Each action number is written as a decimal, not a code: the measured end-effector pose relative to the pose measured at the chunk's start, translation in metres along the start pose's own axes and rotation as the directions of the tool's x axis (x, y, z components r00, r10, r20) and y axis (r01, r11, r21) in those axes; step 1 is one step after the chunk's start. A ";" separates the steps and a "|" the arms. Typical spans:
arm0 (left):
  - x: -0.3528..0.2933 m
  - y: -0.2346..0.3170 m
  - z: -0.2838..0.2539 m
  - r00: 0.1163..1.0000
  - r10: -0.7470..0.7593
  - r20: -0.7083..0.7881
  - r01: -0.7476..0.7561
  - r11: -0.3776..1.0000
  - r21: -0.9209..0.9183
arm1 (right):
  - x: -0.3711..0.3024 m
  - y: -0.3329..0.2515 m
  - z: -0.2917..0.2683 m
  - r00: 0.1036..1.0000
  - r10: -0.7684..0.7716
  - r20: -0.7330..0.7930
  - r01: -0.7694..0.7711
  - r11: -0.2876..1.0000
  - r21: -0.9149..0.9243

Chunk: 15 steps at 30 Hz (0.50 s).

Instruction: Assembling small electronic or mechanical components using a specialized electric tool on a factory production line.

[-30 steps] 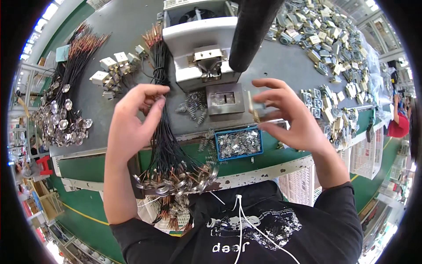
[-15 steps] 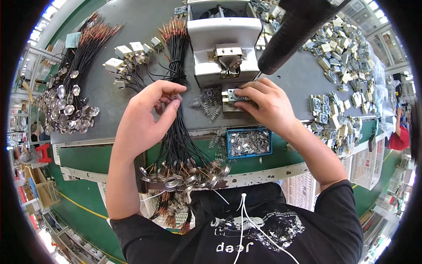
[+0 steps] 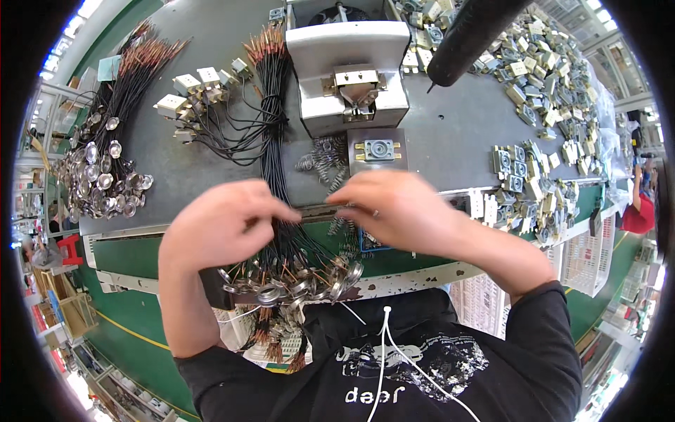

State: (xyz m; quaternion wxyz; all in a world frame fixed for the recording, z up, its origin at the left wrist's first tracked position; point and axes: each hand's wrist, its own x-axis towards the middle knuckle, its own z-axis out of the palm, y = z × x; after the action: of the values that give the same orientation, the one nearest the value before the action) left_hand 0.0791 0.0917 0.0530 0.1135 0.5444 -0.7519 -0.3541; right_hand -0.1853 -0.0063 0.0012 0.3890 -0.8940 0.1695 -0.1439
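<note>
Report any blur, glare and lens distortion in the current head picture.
Head view: the right hand is blurred, the left hand slightly; the gray part with brass tabs looks sharper. Head view: metal cups glint at left. Head view: the chipped white table rail bows, corners black.

Black top (image 3: 404, 369) at 6 o'clock; short black sleeves, left sleeve (image 3: 204, 380) at 7, right sleeve (image 3: 545, 327) at 4; forearms bare; white drawstrings (image 3: 385, 325) joined near neck; patchy white graphic (image 3: 450, 366) at 5; white lettering (image 3: 375, 395) around 6
</note>
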 end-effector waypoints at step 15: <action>-0.011 0.015 -0.009 0.978 -0.192 0.080 0.179 0.973 0.144 | 0.032 -0.019 0.002 0.803 0.362 0.474 -0.584 0.639 0.500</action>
State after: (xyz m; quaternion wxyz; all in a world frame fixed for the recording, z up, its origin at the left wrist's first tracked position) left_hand 0.0770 0.1006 0.0716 0.0072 0.6015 -0.7246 -0.3363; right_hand -0.1516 -0.0063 0.0179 0.7087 -0.6457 0.2757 0.0689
